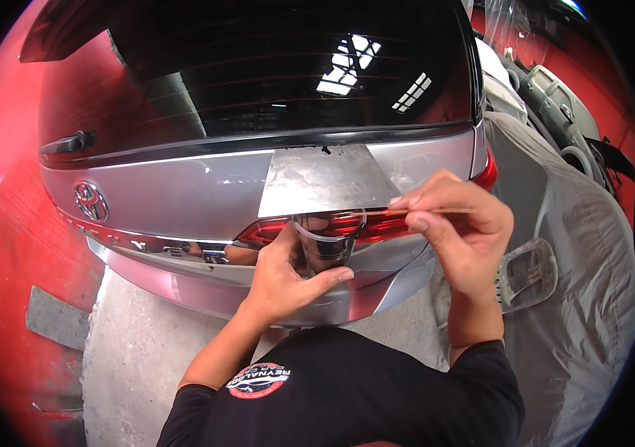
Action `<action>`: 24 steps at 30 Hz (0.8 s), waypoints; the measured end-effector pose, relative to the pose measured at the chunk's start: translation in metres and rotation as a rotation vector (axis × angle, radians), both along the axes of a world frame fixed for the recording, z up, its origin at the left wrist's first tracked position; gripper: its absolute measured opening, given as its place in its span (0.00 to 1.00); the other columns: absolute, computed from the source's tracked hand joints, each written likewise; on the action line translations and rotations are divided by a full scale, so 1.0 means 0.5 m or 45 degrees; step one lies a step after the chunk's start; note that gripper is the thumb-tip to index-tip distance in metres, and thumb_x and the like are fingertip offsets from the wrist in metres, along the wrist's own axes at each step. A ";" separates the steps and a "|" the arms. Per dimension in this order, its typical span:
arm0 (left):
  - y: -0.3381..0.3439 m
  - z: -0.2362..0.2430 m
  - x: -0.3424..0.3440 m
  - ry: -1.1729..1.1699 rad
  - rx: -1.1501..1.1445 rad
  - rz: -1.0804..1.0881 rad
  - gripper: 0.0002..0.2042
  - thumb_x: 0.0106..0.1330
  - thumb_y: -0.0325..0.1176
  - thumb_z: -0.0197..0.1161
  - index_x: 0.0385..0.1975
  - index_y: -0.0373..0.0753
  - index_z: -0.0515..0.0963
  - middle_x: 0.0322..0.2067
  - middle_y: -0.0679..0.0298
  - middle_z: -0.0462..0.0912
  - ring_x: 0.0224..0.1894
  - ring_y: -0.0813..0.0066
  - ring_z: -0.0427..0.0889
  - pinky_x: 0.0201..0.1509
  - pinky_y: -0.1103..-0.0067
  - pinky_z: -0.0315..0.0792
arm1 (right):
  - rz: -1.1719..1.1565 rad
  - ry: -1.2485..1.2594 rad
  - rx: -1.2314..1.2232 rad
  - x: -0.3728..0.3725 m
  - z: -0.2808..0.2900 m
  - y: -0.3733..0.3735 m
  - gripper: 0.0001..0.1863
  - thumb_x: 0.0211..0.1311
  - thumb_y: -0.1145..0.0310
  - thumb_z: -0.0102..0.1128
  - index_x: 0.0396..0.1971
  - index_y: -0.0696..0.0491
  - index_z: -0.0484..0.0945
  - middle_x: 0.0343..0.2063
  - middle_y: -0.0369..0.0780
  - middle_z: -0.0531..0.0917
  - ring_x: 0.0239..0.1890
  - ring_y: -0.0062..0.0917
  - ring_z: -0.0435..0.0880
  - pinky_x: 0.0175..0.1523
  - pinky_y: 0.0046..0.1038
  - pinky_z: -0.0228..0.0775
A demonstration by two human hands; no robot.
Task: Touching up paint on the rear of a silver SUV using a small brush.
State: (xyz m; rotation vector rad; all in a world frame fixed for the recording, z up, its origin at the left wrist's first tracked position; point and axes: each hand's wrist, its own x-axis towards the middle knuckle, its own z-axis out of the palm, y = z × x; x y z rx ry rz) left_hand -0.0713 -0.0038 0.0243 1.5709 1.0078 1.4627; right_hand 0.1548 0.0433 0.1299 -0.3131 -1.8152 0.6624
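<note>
While the left hand (284, 279) steadies the cup (328, 253): the right hand brings a thin stick (451, 211) to its rim; the step in hand looks like stirring or lifting the dark contents.
Next move: it seems to call for a light wrist, the cup kept level and the stick tip kept clear of the car.
Shirt (377, 387): black, nearest of all, between the two bare forearms.
Left hand: curled around the cup from its left side, thumb along the near wall; the other fingers are mostly hidden behind it.
Right hand (474, 231): closed to a pinch on the stick between thumb and fingertips, palm turned toward the cup.
Cup: clear, with something dark inside, held in front of the tail light; how full it is, I cannot tell.
Stick: roughly level, pointing left; whether its tip dips below the rim is unclear.
Plate (321, 182): bare metal, just beyond the cup, with a dark smear on its far edge; what holds it up does not show.
Tail light (392, 230): red, behind cup and stick.
Tailgate (205, 186): silver, reaching up to the dark rear window (258, 89).
Floor (161, 313): pale and rough, below the bumper.
</note>
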 end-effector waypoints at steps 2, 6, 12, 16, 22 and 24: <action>0.002 0.003 0.000 -0.032 -0.007 -0.013 0.35 0.57 0.35 0.83 0.59 0.27 0.71 0.43 0.55 0.88 0.44 0.74 0.88 0.50 0.76 0.82 | 0.029 0.077 -0.038 -0.004 0.009 0.013 0.08 0.60 0.86 0.68 0.39 0.62 0.86 0.36 0.45 0.91 0.32 0.19 0.84 0.37 0.20 0.76; 0.002 0.007 -0.001 0.022 -0.054 -0.005 0.34 0.57 0.36 0.83 0.59 0.27 0.71 0.40 0.56 0.89 0.42 0.75 0.89 0.49 0.77 0.82 | -0.013 0.218 -0.099 -0.019 0.028 0.057 0.05 0.67 0.82 0.65 0.40 0.60 0.86 0.36 0.43 0.91 0.35 0.17 0.87 0.38 0.16 0.76; 0.005 0.003 -0.004 0.014 -0.069 -0.019 0.34 0.57 0.35 0.83 0.59 0.27 0.72 0.41 0.56 0.89 0.43 0.74 0.89 0.49 0.77 0.81 | -0.017 0.149 -0.144 -0.047 0.022 0.116 0.04 0.68 0.80 0.67 0.41 0.60 0.85 0.37 0.39 0.91 0.38 0.14 0.88 0.39 0.14 0.75; 0.006 0.000 -0.003 -0.055 -0.107 -0.050 0.34 0.57 0.34 0.83 0.59 0.28 0.72 0.43 0.55 0.88 0.45 0.74 0.88 0.51 0.76 0.81 | -0.054 0.128 -0.149 -0.053 0.014 0.127 0.04 0.67 0.81 0.68 0.40 0.61 0.85 0.36 0.39 0.91 0.39 0.16 0.88 0.45 0.16 0.77; 0.006 0.002 -0.003 -0.040 -0.089 -0.066 0.34 0.57 0.34 0.83 0.60 0.28 0.72 0.45 0.55 0.88 0.47 0.73 0.88 0.53 0.75 0.81 | -0.086 0.094 -0.129 -0.053 0.010 0.130 0.05 0.67 0.81 0.67 0.41 0.61 0.85 0.37 0.39 0.91 0.40 0.17 0.88 0.47 0.18 0.78; 0.006 0.002 -0.002 -0.036 -0.072 -0.060 0.35 0.57 0.34 0.83 0.60 0.28 0.72 0.45 0.54 0.88 0.47 0.73 0.88 0.54 0.75 0.81 | -0.078 0.104 -0.142 -0.053 0.010 0.128 0.05 0.67 0.81 0.67 0.41 0.61 0.85 0.37 0.40 0.90 0.40 0.17 0.88 0.48 0.18 0.78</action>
